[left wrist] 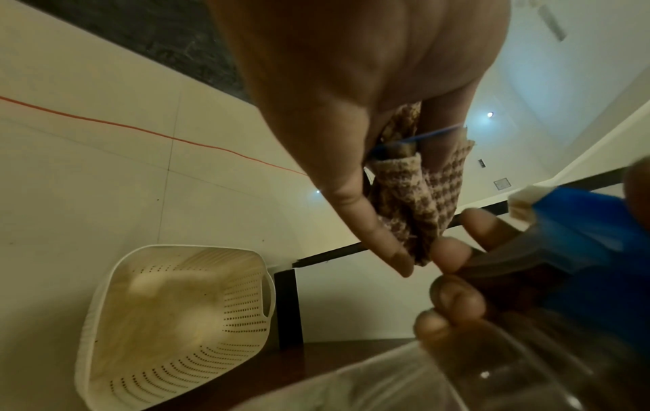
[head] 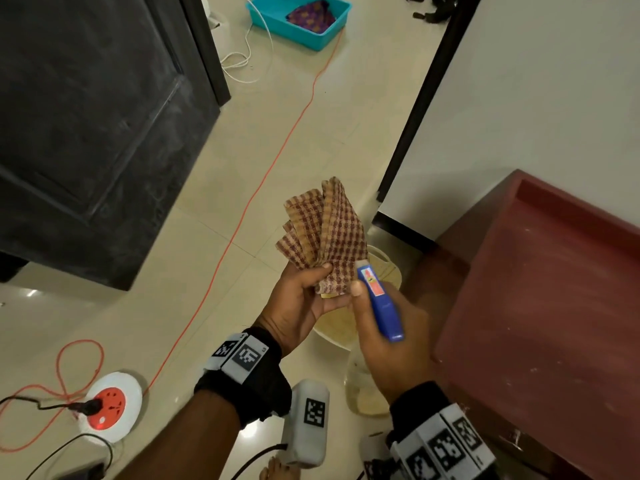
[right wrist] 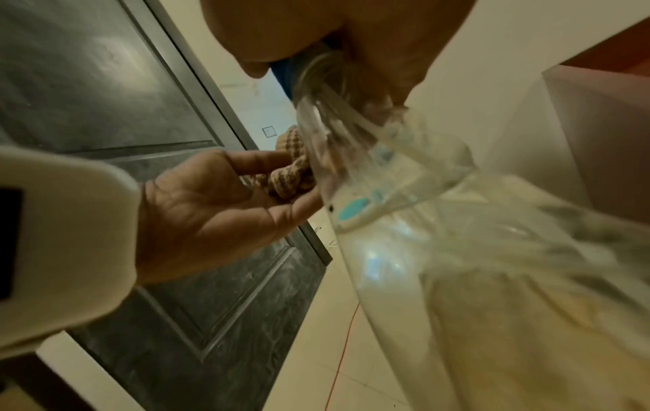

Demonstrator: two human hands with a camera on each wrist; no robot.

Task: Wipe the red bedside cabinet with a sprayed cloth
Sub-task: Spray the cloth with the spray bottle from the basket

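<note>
My left hand [head: 304, 299] pinches the lower end of a folded red-and-tan checked cloth [head: 323, 233], which fans upward above the floor. My right hand [head: 384, 337] grips a clear spray bottle [right wrist: 379, 166] by its blue head [head: 379, 303], the white nozzle close against the cloth. In the left wrist view the cloth [left wrist: 425, 194] hangs between thumb and fingers, and the blue sprayer head [left wrist: 580, 222] sits at the right. The red bedside cabinet [head: 540, 306] stands at the right, its top dusty with pale specks.
A cream perforated basket [left wrist: 176, 319] lies on the tiled floor under my hands. An orange cable [head: 277, 157] runs to a round socket [head: 110, 403] at the lower left. A dark door [head: 97, 126] stands to the left, a teal tub [head: 301, 15] at the back.
</note>
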